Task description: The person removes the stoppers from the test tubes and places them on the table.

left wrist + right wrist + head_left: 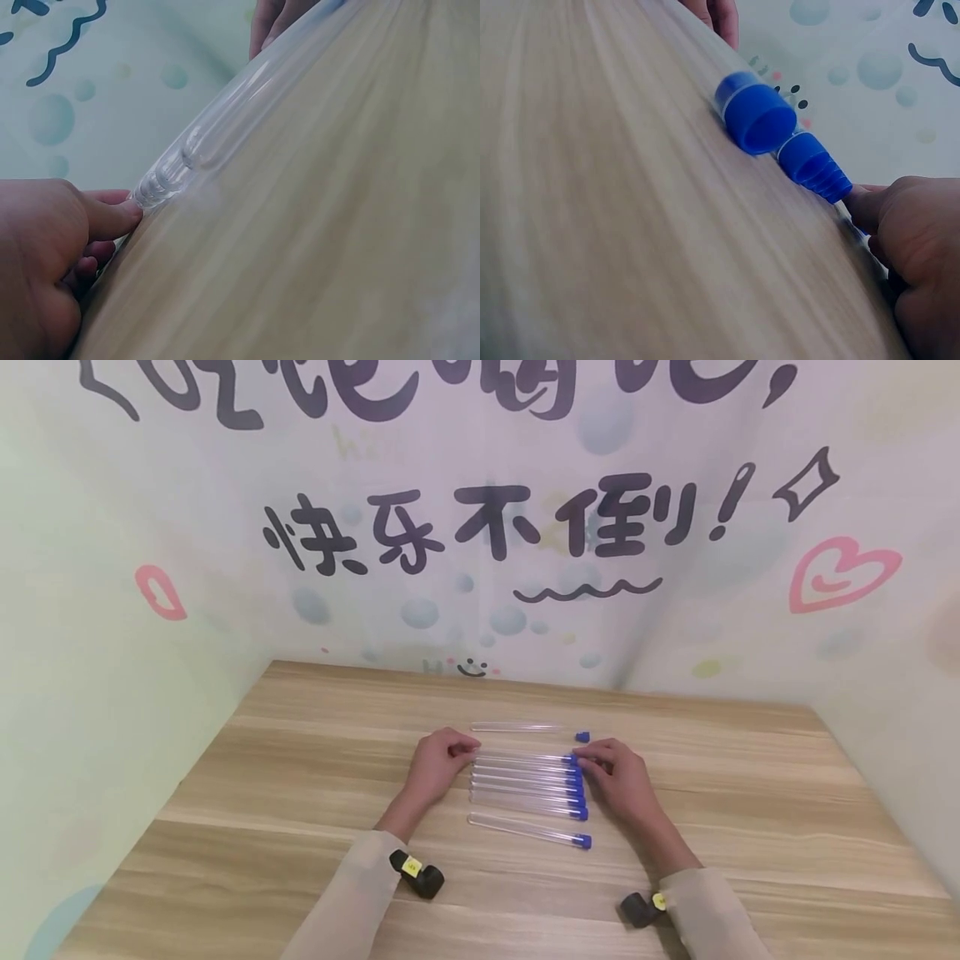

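Observation:
Several clear test tubes with blue caps lie side by side on the wooden table. My left hand [438,768] pinches the rounded end of the farthest test tube [525,758] in the close-packed row. At that tube's other end, my right hand [622,781] holds the blue cap between thumb and fingers. One test tube [517,727] lies apart beyond the row, and another test tube [521,829] lies apart on the near side. In the right wrist view the near blue cap [761,116] is large, while my fingers partly hide the far caps.
The wooden table [300,827] ends at a white cloth backdrop [420,618] with dark lettering and drawings. A black wrist camera [427,882] sits on the left sleeve, and another black camera [640,910] is at the right sleeve.

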`<state>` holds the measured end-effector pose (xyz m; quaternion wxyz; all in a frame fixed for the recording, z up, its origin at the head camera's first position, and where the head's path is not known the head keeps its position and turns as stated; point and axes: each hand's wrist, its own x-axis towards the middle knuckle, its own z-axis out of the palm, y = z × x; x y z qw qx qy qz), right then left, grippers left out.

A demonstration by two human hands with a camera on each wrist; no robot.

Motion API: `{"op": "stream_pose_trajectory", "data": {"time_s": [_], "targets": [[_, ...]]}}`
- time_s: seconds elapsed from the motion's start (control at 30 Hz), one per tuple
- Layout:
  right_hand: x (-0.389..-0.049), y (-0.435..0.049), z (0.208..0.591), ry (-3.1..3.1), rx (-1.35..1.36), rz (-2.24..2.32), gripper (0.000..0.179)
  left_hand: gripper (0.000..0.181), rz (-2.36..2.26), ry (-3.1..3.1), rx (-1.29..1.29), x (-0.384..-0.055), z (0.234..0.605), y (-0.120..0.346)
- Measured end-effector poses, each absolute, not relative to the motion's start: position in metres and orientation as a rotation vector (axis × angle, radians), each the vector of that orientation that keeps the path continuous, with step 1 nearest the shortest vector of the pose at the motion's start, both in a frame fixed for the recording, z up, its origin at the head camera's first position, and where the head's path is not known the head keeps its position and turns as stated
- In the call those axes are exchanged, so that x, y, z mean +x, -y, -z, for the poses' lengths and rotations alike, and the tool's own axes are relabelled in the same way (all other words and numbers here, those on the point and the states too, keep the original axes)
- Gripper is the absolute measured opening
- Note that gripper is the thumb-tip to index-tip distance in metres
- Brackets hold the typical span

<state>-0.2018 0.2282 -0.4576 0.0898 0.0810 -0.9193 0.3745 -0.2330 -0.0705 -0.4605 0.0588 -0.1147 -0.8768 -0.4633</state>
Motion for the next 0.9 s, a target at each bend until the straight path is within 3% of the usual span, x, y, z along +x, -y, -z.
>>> {"op": "stream_pose_trajectory", "data": {"time_s": [0.9], "targets": [[-0.2012, -0.2269, 0.4553, 2.582, 0.175, -1.259, 0.021, 0.014, 1.528, 2.575, -0.185, -0.2298, 0.4579, 0.0676]]}}
